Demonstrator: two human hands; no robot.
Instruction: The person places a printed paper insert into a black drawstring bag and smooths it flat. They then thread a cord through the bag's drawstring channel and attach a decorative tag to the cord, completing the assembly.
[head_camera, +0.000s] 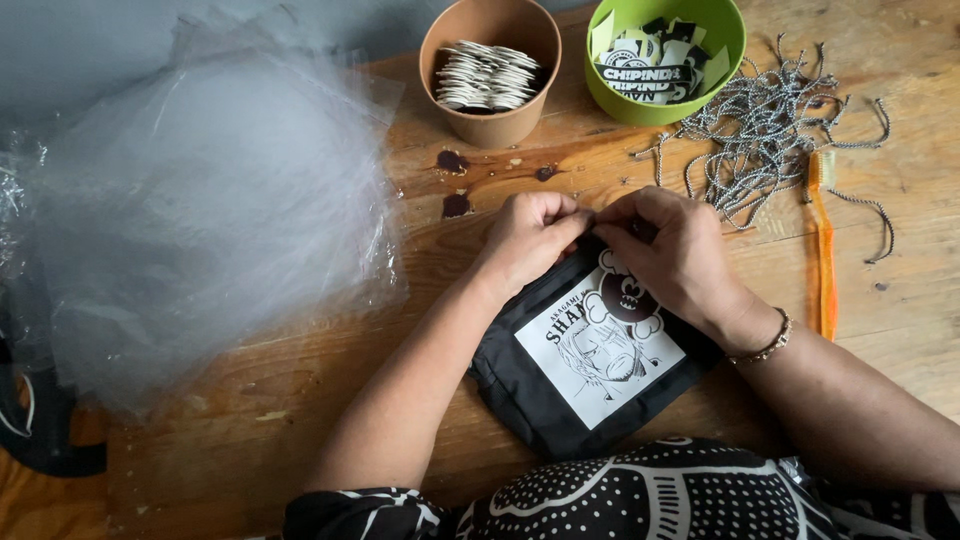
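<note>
A black fabric pouch (560, 390) lies at the lower centre of the frame on the wooden bench (250, 400), tilted so that its top edge points toward the upper right. A white square print with a drawn figure covers its front. Both hands meet at that top edge. The left hand (530, 235) has its fingers (562, 212) curled together and pinched on the pouch's upper edge. The right hand (665, 250) sits just beside it, touching it, with fingers bent down and closed on the same edge; what small part they pinch there is hidden under the knuckles. A beaded bracelet (765, 348) circles the right wrist.

In the upper centre a brown paper cup (490, 110) holds a stack of round white tags. Just right of it a green bowl (720, 85) holds black and white printed stickers. A tangle of grey speckled cords (770, 130) spreads across the upper right, and an orange toothbrush (825, 250) lies lengthwise near the right edge of them. A heap of clear plastic bags (200, 210) fills the left side of the frame. A few dark stains (455, 205) mark the wood below the cup. Black and white patterned clothing (650, 500) shows at the bottom edge.
</note>
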